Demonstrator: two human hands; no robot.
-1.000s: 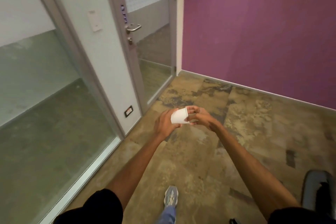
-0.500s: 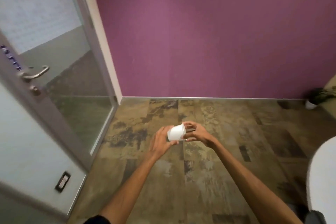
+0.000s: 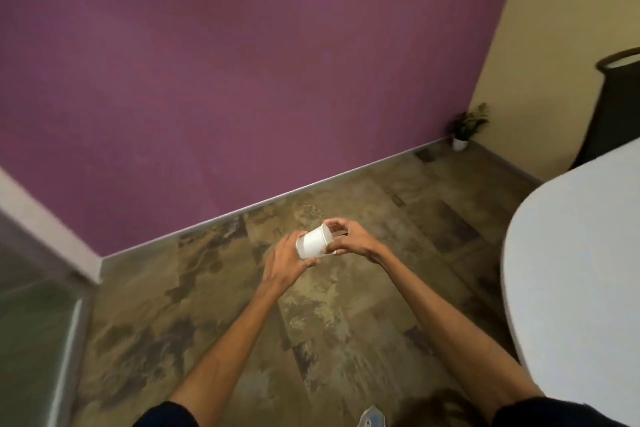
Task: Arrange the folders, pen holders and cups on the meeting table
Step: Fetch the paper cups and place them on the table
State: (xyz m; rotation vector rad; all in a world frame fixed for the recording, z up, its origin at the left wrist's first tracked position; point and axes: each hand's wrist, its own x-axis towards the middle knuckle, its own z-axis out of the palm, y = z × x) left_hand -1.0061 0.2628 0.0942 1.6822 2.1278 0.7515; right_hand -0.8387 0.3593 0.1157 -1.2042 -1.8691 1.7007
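"Head view: what is different from a second ago?"

"The glass door and its handle have slid out of frame. The purple wall (image 3: 242, 80) now fills the top, and the white meeting table (image 3: 571, 253) has grown from a sliver into a broad curved slab on the right. The person has turned toward it."

"And the cup?"

"Same as before: a white cup (image 3: 313, 243) held in mid-air over the floor (image 3: 207, 322), lying on its side, well short of the table. The left hand (image 3: 287, 262) is wrapped round its base end. The right hand (image 3: 349, 241) has curled fingers at the rim and seems to pinch it. Whether this is one cup or a nested stack, I can't tell."

"So for the task?"

"I'd say it's the carry stage: nothing is set down yet, and the tabletop in view is bare. No folders or pen holders show."

"Room to move?"

"Open floor lies between the hands and the table's rounded edge, which is near the right forearm. A glass partition (image 3: 34, 322) closes the left. A potted plant (image 3: 465, 130) stands in the far corner, well apart, with a dark object (image 3: 620, 97) beyond the table."
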